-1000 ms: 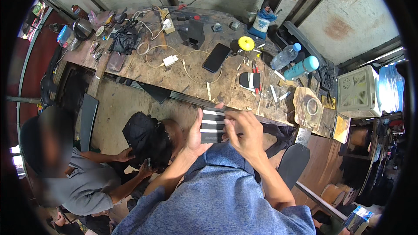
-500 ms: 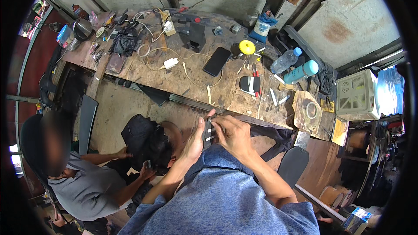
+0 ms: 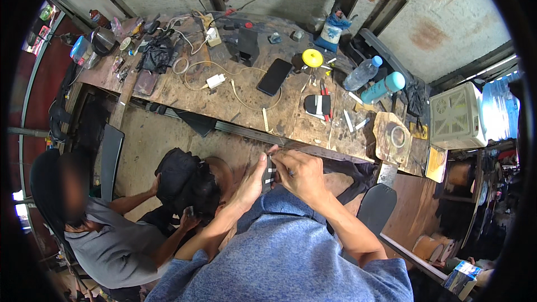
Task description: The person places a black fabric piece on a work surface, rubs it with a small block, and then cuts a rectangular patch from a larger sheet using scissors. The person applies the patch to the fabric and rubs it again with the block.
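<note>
Between my hands, above my lap, is a small dark flat piece with white stripes [image 3: 268, 177]. My left hand [image 3: 249, 187] is closed round it, with the thumb up along its side. The fingertips of my right hand [image 3: 302, 173] are pinched together at the upper edge of the same piece; whatever they grip there is hidden. On the bench beyond lies a similar black rounded piece with a white stripe [image 3: 313, 104], beside a red-handled tool [image 3: 330, 113].
The wooden bench [image 3: 240, 100] carries a phone [image 3: 274, 77], a charger with cable [image 3: 215, 81], a yellow disc [image 3: 312, 58], a clear bottle [image 3: 361, 75] and a teal bottle [image 3: 382, 88]. At my left, another person [image 3: 112, 240] handles a black fabric item [image 3: 184, 176].
My hands stay close together on the striped piece, with the right fingers slightly shifted. The other person's far hand has moved up along the black fabric item. The view has shifted slightly.
</note>
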The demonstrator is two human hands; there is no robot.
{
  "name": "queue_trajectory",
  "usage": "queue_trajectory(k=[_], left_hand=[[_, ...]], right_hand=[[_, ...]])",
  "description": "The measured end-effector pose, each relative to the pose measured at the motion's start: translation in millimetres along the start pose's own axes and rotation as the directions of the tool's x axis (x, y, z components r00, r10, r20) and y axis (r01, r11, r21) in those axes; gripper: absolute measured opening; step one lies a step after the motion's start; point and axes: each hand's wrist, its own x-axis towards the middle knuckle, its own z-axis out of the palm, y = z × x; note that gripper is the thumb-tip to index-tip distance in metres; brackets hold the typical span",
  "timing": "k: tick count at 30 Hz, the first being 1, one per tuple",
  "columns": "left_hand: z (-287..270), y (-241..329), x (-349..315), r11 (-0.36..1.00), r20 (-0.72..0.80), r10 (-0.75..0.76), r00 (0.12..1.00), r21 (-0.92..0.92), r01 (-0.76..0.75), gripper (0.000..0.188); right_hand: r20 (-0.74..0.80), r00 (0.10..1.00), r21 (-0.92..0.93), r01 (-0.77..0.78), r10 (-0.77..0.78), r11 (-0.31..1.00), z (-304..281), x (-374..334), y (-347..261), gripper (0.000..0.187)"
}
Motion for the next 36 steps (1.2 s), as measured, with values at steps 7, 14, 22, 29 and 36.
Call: queue_trajectory(k=[7, 14, 22, 29, 36], left_hand=[[5, 0, 0, 0.993, -0.063, 0.110, 0.992, -0.028, -0.112, 0.067], [0, -3, -8, 0.913, -0.015, -0.002, 1.000, -0.407, -0.004, 0.064], [-38, 3, -13, 0.655, 0.122, 0.266, 0.956, -0.751, -0.086, 0.074], [-61, 0, -12, 0.679, 0.025, 0.328, 0.944, -0.701, -0.217, 0.080], [-38, 1, -24, 0.850, -0.165, 0.218, 0.962, -0.453, -0.270, 0.083]], right_hand=[[-0.038, 0.998, -0.039, -0.056, 0.055, 0.998, 7, 8, -13, 0.015], [0.083, 0.944, 0.337, -0.329, 0.320, 0.882, 13, 11, -6, 0.011], [0.146, 0.776, 0.837, -0.428, 0.613, 0.342, 8, 10, 16, 0.009], [0.184, 0.974, 0.232, -0.172, 0.130, 0.957, 26, 16, -28, 0.010], [0.108, 0.987, 0.126, 0.102, -0.116, 0.987, 57, 30, -44, 0.015]])
